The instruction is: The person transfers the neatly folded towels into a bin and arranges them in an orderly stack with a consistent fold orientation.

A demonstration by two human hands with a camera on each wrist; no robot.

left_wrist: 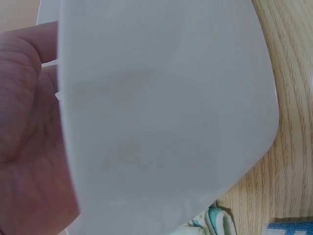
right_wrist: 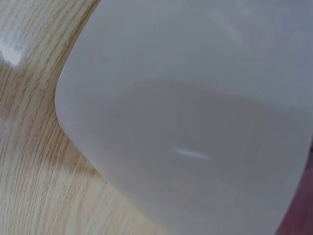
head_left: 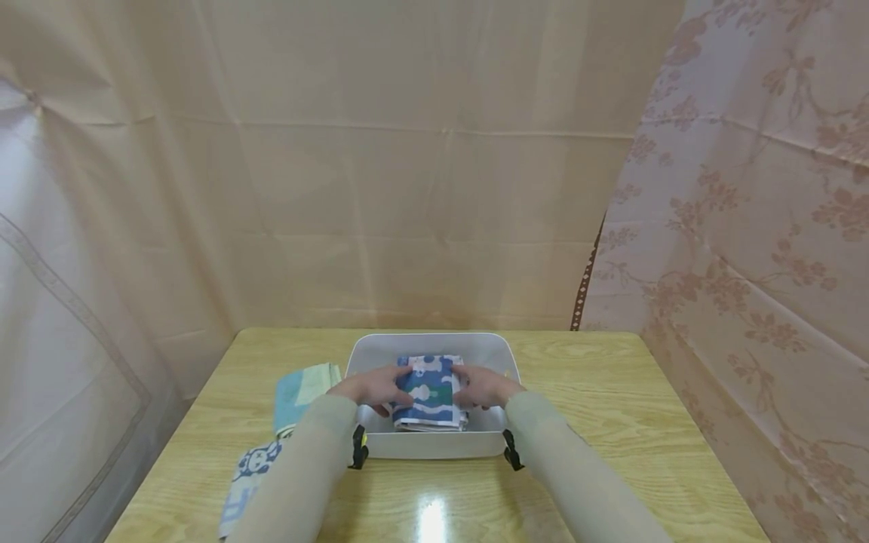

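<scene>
Flanking the folded blue, white and green patterned cloth (head_left: 428,392), both hands are held inside the white rectangular plastic bin (head_left: 434,446). Clock from bin centre, 12 = far side, head view.

Cloth: laid near bin centre, layered edge faced to 6.

Left hand (head_left: 376,387): set at 9 of the cloth, fingers spread and relaxed, fingertips overlapped with the cloth's edge. Right hand (head_left: 487,387): mirrored at 3, fingers loosely bent, also overlapped with the edge. No closed grip is seen on either; pressure cannot be told. In the left wrist view the palm is seen past the bin wall; in the right wrist view the hand is mostly hidden by it.

Bin is placed on the light wood-grain table (head_left: 577,392), toward its 12 edge. Folded teal and pale-yellow towel (head_left: 305,392) is set at 9, just beside the bin. White towel with blue cartoon print (head_left: 247,483) is laid at 8, partly covered by the left pale sleeve (head_left: 299,475).
</scene>
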